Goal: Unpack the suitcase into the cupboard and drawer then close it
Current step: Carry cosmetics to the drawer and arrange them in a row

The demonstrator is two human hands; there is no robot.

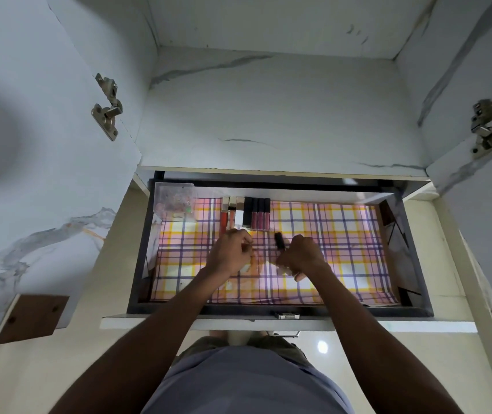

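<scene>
While both of our hands work over the open drawer (412,249), we are at the unpacking step: small cosmetics go onto the checked liner (343,240). Our right hand (303,256) is curled around a dark tube (279,240) and seems to hold more beneath; our left hand (232,252) has loosely bent fingers, and we cannot tell whether it holds anything. A row of tubes (246,213) lies at twelve o'clock of the hands, a clear box (174,198) at eleven. The next move likely calls for laying the dark tube beside that row. The suitcase is out of view.

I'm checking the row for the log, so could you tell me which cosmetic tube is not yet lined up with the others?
The black tube held in the right hand; the rest lie side by side along the drawer's back edge.
</scene>
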